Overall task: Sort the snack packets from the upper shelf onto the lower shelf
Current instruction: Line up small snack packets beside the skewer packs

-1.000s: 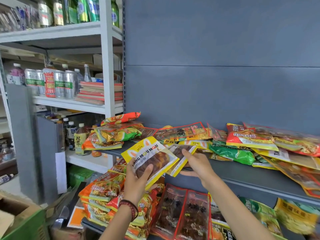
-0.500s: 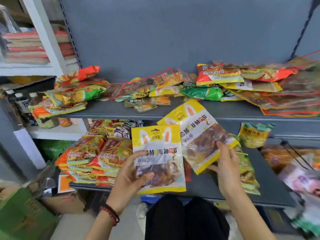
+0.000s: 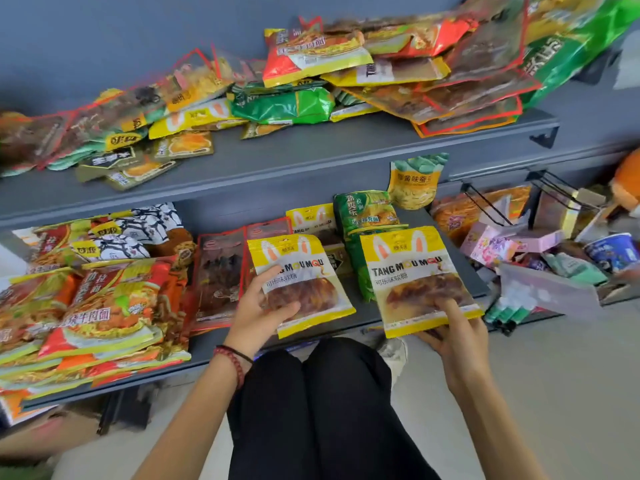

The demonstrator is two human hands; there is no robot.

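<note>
Seen from the head camera, two yellow candy packets printed with rabbit ears are held over the front of the lower shelf (image 3: 446, 221). One yellow packet (image 3: 298, 282) is gripped by the left hand (image 3: 258, 313), thumb across its face; the other yellow packet (image 3: 419, 278) is pinched at its bottom edge by the right hand (image 3: 453, 337). A loose heap of mixed snack packets (image 3: 311, 84) is spread along the upper shelf (image 3: 311, 157). Stacked noodle packs (image 3: 104, 306) are seen at lower left.
</note>
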